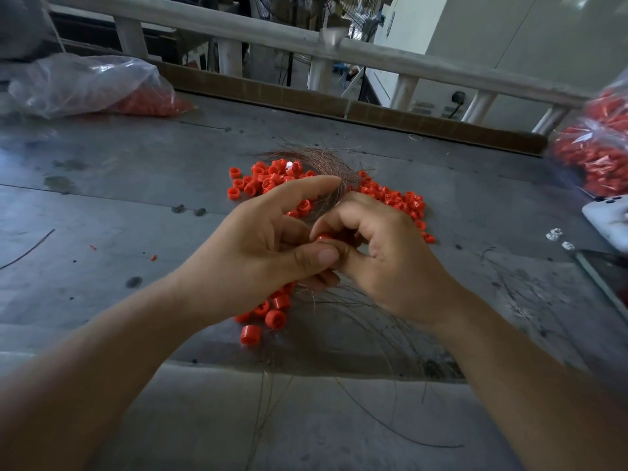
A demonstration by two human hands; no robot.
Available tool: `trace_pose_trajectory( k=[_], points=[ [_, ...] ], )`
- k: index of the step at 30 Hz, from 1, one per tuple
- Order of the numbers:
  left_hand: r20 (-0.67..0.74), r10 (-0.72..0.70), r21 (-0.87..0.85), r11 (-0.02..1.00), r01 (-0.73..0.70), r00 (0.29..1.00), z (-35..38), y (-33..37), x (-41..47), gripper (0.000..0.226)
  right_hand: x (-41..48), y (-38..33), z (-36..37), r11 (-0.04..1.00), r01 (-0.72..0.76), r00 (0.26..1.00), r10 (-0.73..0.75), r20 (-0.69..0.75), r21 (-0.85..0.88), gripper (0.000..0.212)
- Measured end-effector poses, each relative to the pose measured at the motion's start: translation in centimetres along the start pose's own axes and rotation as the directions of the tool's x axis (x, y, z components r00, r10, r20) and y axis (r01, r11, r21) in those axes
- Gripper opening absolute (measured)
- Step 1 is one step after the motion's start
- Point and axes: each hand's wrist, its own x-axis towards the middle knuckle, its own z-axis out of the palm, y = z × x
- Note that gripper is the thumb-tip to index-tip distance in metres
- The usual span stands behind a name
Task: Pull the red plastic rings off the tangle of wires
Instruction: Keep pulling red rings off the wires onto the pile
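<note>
My left hand [261, 246] and my right hand [384, 253] meet over the middle of the grey table [136, 171]. Between my left thumb and my right fingers sits one red plastic ring [323, 238], pinched from both sides. A bundle of thin brownish wires [326, 161] curves out behind the hands, and more wire strands [367, 321] trail below them toward the near edge. Several loose red rings [268, 180] lie in a pile behind the hands, and a few others [273, 311] lie under my left wrist.
A clear plastic bag of red rings [91, 86] lies at the back left; another bag of rings [594, 154] sits at the right edge. A white device [608, 219] and a dark flat object [608, 277] lie on the right. A wooden rail [272, 39] runs behind the table.
</note>
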Motion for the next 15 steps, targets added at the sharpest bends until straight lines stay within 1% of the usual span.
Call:
trace_pose_trajectory(
  k=[4, 6, 8, 9, 11, 13, 15],
  points=[
    [-0.004, -0.066, -0.118, 0.991, 0.065, 0.998, -0.5, 0.2, 0.2, 0.055, 0.2, 0.0, 0.0, 0.997, -0.013, 0.999, 0.015, -0.035, 0.077, 0.011],
    [-0.032, -0.085, -0.158, 0.984, 0.079, 0.996, -0.7, 0.2, 0.4, 0.053, 0.2, 0.1, -0.1, 0.985, -0.058, 0.998, 0.062, -0.019, 0.16, 0.025],
    [-0.073, -0.079, -0.185, 0.981, 0.064, 0.994, -1.0, 0.3, 0.5, 0.051, 0.3, 0.4, -0.5, 0.956, -0.15, 0.988, 0.14, 0.058, 0.253, 0.04],
    [-0.088, -0.073, -0.21, 0.976, 0.053, 0.994, -1.1, 0.3, 0.5, 0.05, 0.4, 0.5, -0.6, 0.939, -0.184, 0.982, 0.161, 0.1, 0.29, 0.04],
    [-0.093, -0.058, -0.278, 0.96, 0.031, 0.994, -1.4, 0.3, 0.6, 0.045, 0.4, 0.5, -0.7, 0.917, -0.204, 0.977, 0.167, 0.135, 0.343, 0.029],
    [-0.097, -0.065, -0.337, 0.941, 0.028, 0.993, -1.7, 0.2, 0.7, 0.043, 0.4, 0.4, -0.9, 0.919, -0.184, 0.982, 0.158, 0.1, 0.349, 0.019],
    [-0.103, -0.07, -0.373, 0.927, 0.026, 0.992, -1.9, 0.1, 0.8, 0.039, 0.4, 0.3, -1.1, 0.93, -0.179, 0.984, 0.164, 0.073, 0.32, 0.014]
  ],
)
